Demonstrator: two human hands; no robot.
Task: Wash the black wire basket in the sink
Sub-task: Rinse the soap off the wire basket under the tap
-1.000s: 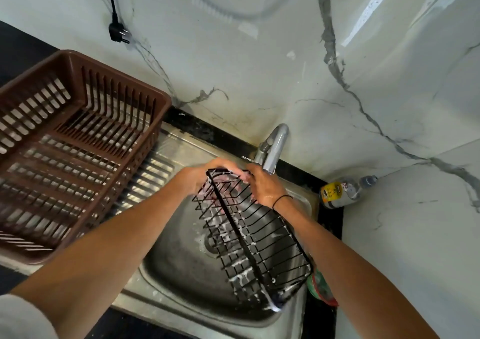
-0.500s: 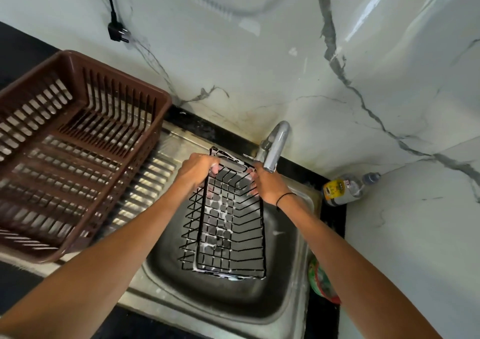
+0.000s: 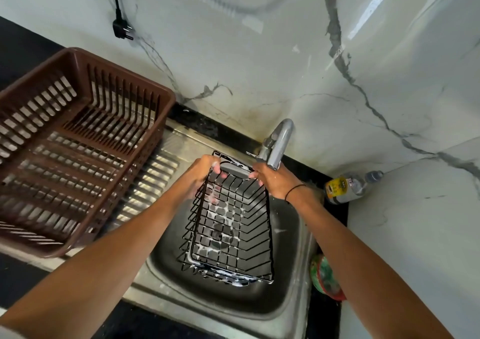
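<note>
Stainless-steel sink (image 3: 291, 297), set beneath marble-veined wall (image 3: 259, 60), is containing soapy black wire basket (image 3: 231, 224), left hand (image 3: 201, 173) and right hand (image 3: 275, 182) gripping its far rim with curled fingers.

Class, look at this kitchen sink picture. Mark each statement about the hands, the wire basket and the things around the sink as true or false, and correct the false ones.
1. Both hands, left hand and right hand, grip the far end of the black wire basket. True.
2. The basket sits inside the brown slotted plastic dish rack. False: it is over the steel sink basin.
3. White suds cling to the basket's wires. True.
4. The grey metal tap is left of the dish rack. False: it is to its right.
5. A clear plastic bottle with a yellow label stands upright. False: it lies on its side.
</note>
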